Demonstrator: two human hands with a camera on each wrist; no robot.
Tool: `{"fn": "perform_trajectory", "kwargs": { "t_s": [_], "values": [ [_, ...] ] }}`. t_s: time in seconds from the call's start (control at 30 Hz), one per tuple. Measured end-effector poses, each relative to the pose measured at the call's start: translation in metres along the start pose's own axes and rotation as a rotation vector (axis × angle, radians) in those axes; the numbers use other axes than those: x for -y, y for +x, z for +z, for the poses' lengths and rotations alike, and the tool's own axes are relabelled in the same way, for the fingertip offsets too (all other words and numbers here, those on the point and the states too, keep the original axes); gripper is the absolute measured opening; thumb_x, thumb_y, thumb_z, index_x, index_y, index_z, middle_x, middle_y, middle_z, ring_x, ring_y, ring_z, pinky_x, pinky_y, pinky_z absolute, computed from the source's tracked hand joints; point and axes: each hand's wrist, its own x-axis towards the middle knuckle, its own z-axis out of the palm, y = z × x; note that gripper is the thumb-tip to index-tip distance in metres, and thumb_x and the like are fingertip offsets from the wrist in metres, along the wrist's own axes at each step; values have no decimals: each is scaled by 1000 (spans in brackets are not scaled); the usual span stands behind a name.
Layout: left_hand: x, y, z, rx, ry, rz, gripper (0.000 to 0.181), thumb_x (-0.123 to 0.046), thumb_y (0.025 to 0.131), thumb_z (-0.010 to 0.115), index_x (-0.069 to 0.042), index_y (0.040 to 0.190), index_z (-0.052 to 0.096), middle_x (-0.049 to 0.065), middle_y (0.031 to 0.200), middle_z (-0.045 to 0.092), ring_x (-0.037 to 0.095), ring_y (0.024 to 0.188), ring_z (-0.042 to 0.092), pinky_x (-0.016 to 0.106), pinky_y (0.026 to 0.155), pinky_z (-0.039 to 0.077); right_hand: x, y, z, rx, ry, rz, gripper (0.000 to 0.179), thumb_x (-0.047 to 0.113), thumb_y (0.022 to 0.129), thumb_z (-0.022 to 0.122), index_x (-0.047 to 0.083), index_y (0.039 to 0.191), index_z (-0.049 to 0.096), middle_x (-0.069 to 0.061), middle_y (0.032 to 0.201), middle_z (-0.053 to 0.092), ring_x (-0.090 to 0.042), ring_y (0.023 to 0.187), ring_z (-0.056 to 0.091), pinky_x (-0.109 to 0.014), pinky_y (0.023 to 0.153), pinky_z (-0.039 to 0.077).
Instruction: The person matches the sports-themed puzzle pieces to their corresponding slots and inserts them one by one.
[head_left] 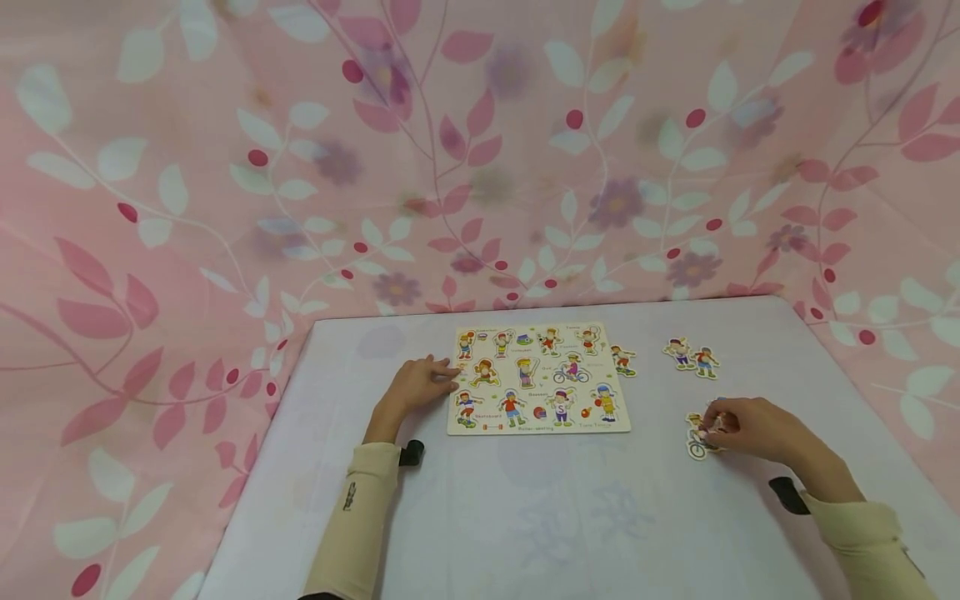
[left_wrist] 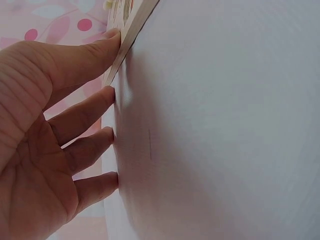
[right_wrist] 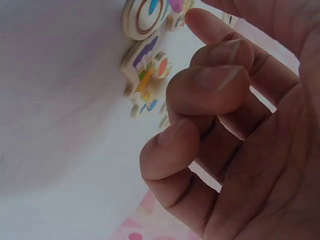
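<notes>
A cream puzzle board (head_left: pixel 555 422) with colorful sports figures lies flat on the table. My left hand (head_left: pixel 420 387) is at its left edge; in the left wrist view the thumb (left_wrist: pixel 95 57) rests against the board's edge and the other fingertips touch the tabletop. To the right, my right hand (head_left: pixel 757 429) bends over a small group of puzzle pieces, thumb and index finger around one piece (head_left: pixel 722 422), partly hidden by the fingers. Beside it lies a cyclist piece (head_left: pixel 697 446). In the right wrist view the other fingers (right_wrist: pixel 205 90) curl beside several pieces (right_wrist: pixel 145 75).
Two figure pieces (head_left: pixel 692 357) lie farther back on the right. Another piece (head_left: pixel 622 360) touches or overlaps the board's right edge. A white cloth (head_left: pixel 480 517) covers the table, and a pink floral curtain (head_left: pixel 480 167) hangs behind it.
</notes>
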Motion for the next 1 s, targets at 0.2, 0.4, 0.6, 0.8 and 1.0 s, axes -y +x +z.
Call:
{"fn": "perform_trajectory", "kwargs": {
  "t_s": [0.2,0.4,0.6,0.8,1.0],
  "values": [
    [1,0,1,2,-7,-8,33,-33,89,74,-21,120,73,3,137,58,33,140,36,50,115,24,-7,-2,4,21,4,30,20,31,82,80,19,92,68,4,70,45,-14,64,42,-27,52,30],
    [1,0,1,6,-9,-14,33,-33,89,74,-21,120,73,3,137,57,33,141,35,50,116,23,-7,-1,9,-4,-3,40,23,35,82,80,19,93,67,4,71,46,-14,65,42,-28,53,29],
    [1,-1,0,2,-22,-7,33,-33,89,74,-21,120,74,4,137,58,33,141,35,50,116,23,-4,-2,11,-16,7,43,21,33,83,79,19,93,67,3,72,44,-14,65,41,-29,53,27],
    [0,-1,-1,-8,-20,5,32,-32,88,75,-20,118,74,5,136,59,35,139,37,51,115,25,-2,-4,12,-27,11,36,21,33,83,79,20,92,67,4,72,44,-14,65,41,-28,53,27],
    [-1,-1,-1,-4,-12,9,32,-31,88,75,-20,118,74,5,136,59,35,140,37,51,115,25,-1,-2,13,-52,1,10,18,29,83,80,20,89,65,5,70,45,-12,63,41,-26,52,29]
  ]
}}
